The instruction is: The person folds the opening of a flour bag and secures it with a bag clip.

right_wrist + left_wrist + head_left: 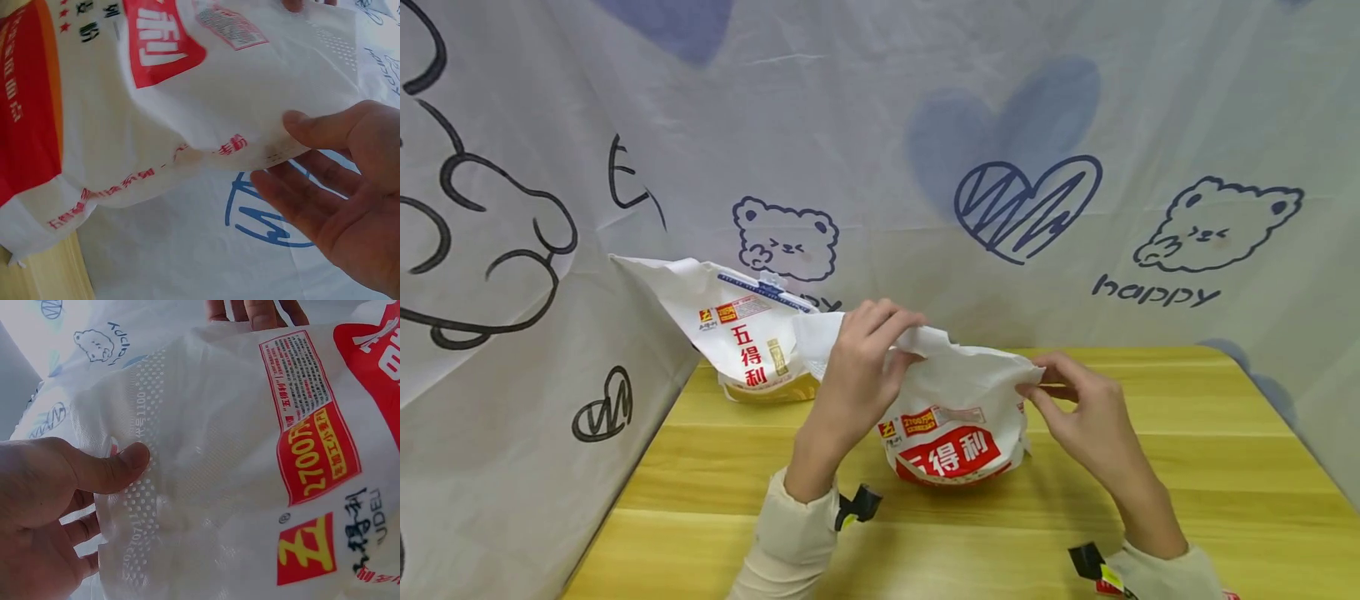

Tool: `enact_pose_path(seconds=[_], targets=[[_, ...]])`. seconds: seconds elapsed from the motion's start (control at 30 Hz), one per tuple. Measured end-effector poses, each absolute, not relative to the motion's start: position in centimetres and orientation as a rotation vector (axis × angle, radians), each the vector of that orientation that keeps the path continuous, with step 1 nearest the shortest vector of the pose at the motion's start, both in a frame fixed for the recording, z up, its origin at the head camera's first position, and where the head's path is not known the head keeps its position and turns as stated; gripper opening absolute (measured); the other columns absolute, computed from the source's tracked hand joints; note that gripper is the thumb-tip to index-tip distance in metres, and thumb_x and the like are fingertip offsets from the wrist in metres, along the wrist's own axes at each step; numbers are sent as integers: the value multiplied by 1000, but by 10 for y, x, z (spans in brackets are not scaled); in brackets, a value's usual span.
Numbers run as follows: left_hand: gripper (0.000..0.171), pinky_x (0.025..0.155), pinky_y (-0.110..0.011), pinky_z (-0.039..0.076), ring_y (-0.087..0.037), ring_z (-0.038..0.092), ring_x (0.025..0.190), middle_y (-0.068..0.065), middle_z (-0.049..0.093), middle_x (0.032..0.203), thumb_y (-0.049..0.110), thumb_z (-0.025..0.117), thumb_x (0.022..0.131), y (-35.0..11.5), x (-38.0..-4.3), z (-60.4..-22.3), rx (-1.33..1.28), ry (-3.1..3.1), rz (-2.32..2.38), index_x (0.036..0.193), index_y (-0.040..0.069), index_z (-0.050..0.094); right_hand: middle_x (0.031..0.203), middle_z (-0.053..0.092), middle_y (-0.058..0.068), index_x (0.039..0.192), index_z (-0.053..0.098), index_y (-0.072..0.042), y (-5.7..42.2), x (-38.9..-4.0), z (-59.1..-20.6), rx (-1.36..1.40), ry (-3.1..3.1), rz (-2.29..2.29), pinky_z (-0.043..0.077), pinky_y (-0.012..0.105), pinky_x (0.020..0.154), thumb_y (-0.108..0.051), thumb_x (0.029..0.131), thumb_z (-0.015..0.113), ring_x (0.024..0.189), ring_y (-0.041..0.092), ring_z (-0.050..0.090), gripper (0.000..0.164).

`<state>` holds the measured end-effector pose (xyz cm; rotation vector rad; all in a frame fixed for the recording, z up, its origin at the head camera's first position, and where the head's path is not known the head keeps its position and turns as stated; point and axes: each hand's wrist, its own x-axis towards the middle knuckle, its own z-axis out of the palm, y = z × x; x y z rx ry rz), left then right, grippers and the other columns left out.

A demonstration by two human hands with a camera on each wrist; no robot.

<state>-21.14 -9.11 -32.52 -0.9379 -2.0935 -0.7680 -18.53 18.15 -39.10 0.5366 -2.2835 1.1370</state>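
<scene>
A white flour bag (955, 417) with a red label stands on the yellow wooden table (1187, 475), right in front of me. My left hand (898, 333) pinches the bag's crumpled top edge at its left side. In the left wrist view that left hand (94, 481) has its thumb (128, 464) on the dotted seam of the bag (237, 456), with the fingers behind it. My right hand (1037, 383) pinches the top's right corner. The right wrist view shows the right hand (284, 153) with its thumb on the edge of the bag (187, 87) and its fingers beneath.
A second flour bag (745, 333), opened at the top, stands at the table's far left corner. White cloth (1075, 125) printed with bears and hearts hangs behind the table and down its left side. The table's right half shows bare wood.
</scene>
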Motion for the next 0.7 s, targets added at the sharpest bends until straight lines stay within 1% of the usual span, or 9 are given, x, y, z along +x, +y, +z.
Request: enact_pose_path(seconds=[0.07, 0.23, 0.37, 0.4, 0.5, 0.57, 0.6, 0.63, 0.7], targets=[[29, 89, -38, 44, -22, 55, 94, -4, 67, 99, -11, 77, 81, -91, -212, -325, -937, -2081, -740, 102, 7, 71, 102, 74, 8, 105, 69, -4, 181, -186, -392, 537, -2259, 1089, 50, 7, 79, 10, 83, 79, 89, 26, 73, 28], [30, 88, -40, 43, -23, 54, 89, -3, 65, 90, -19, 68, 76, -91, -213, -327, -951, -2012, -730, 89, 8, 69, 95, 74, 6, 97, 70, -4, 183, -186, -392, 547, -2201, 1001, 49, 5, 75, 15, 81, 76, 82, 23, 73, 26], [31, 90, -41, 43, -23, 54, 87, -2, 63, 87, -20, 68, 73, -92, -211, -328, -963, -1972, -740, 86, 8, 68, 95, 74, 4, 96, 71, -5, 185, -186, -392, 562, -2181, 991, 50, 6, 75, 18, 80, 74, 83, 22, 73, 27], [29, 92, -42, 42, -23, 54, 89, -2, 63, 89, -18, 71, 74, -93, -210, -328, -966, -1980, -741, 86, 8, 68, 96, 74, 4, 96, 71, -5, 185, -186, -392, 569, -2183, 994, 50, 6, 76, 18, 80, 74, 84, 22, 73, 28], [25, 98, -42, 41, -22, 55, 96, -2, 66, 98, -5, 84, 77, -97, -206, -328, -980, -2040, -737, 89, 10, 68, 99, 74, 2, 98, 71, -6, 185, -185, -391, 597, -2193, 1014, 52, 8, 79, 17, 81, 74, 88, 22, 73, 29], [25, 104, -44, 38, -22, 55, 102, -1, 68, 104, 12, 90, 78, -102, -202, -328, -993, -2079, -747, 89, 12, 68, 101, 74, 0, 99, 71, -8, 185, -184, -389, 618, -2208, 1050, 53, 10, 81, 16, 82, 74, 91, 20, 73, 30], [25, 106, -45, 37, -21, 55, 104, -1, 68, 106, 24, 88, 81, -103, -200, -329, -996, -2096, -754, 90, 13, 68, 101, 74, -1, 100, 72, -9, 186, -184, -389, 631, -2213, 1072, 53, 12, 81, 15, 83, 75, 92, 19, 73, 29], [26, 109, -46, 36, -21, 56, 106, -1, 69, 108, 34, 84, 85, -105, -199, -330, -994, -2108, -760, 89, 14, 67, 101, 74, -3, 100, 72, -11, 187, -183, -388, 642, -2223, 1095, 54, 13, 82, 12, 84, 76, 92, 17, 73, 28], [35, 113, -49, 32, -21, 57, 108, -1, 70, 109, 50, 69, 94, -106, -195, -330, -991, -2117, -775, 88, 16, 66, 101, 74, -6, 102, 72, -14, 188, -183, -387, 657, -2246, 1143, 55, 16, 83, 5, 86, 78, 92, 13, 72, 25]])
